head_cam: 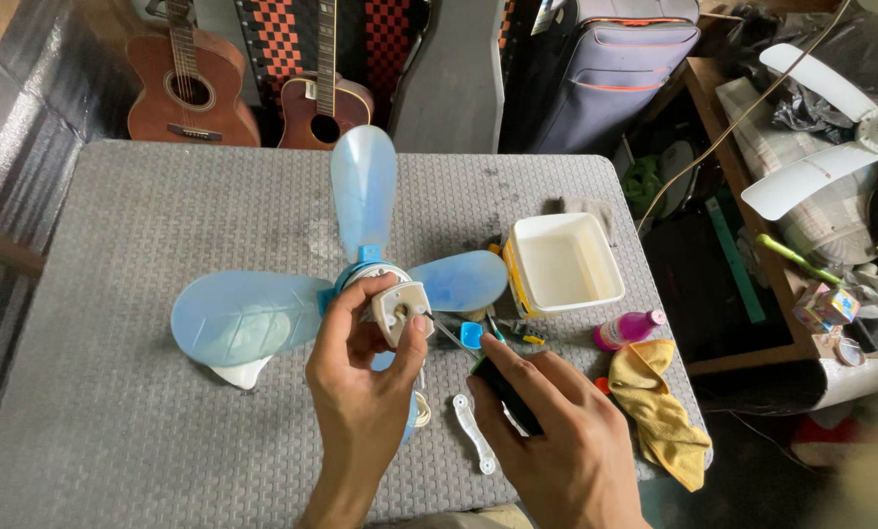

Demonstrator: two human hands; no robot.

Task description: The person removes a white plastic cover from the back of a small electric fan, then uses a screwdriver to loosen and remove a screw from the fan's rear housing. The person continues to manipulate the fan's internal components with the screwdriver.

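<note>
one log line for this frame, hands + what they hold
left hand: grips fan hub | right hand: holds screwdriver, tip at hub | blue fan blades on grey table

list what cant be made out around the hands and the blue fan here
Head view only:
- Screwdriver handle: buried in the right hand.
- Screwdriver tip: too thin to tell whether it touches the white hub held by the left hand.
- Fourth fan blade: hidden under both hands.
- Yellow cloth: partly overhangs the table's edge.

The scene is viewed from a single head-worn camera, aimed steeply down and forward, held close above the grey tabletop [116, 245]; guitars [189, 88] are seen beyond its far edge.
</note>
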